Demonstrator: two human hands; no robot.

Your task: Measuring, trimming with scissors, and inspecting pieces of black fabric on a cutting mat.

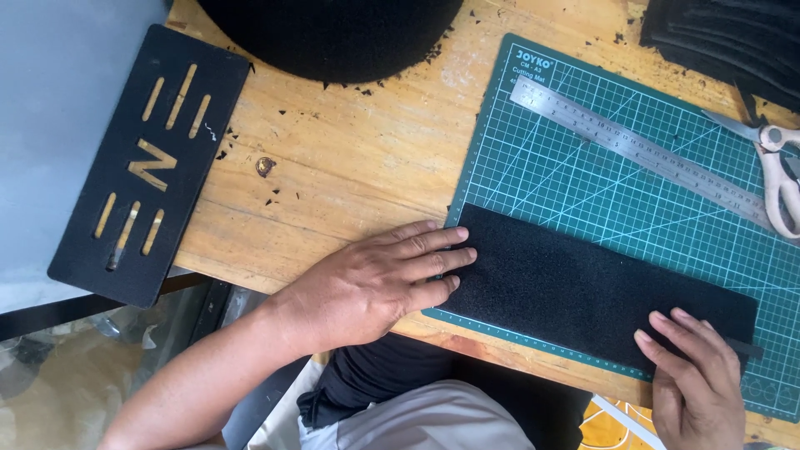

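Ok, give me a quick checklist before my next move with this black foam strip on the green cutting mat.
1. Left hand flat on the left end of the black rectangular foam strip: ok.
2. Right hand on the strip's right end: ok.
3. Strip fully on the green gridded cutting mat: ok.
4. Steel ruler apart from the strip: ok.
5. Pale-handled scissors away from both hands: ok.
6. Thin dark object by the right fingers, blade or not: cannot tell.

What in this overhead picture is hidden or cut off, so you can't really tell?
- Scissors: handles cut off by the right edge, head view.
- Right hand: wrist cut off by the bottom edge; it hides the black sheet corner.
- Round black object: top edge crops it.
- Ruler markings: too small.
- Left hand covers the mat edge.
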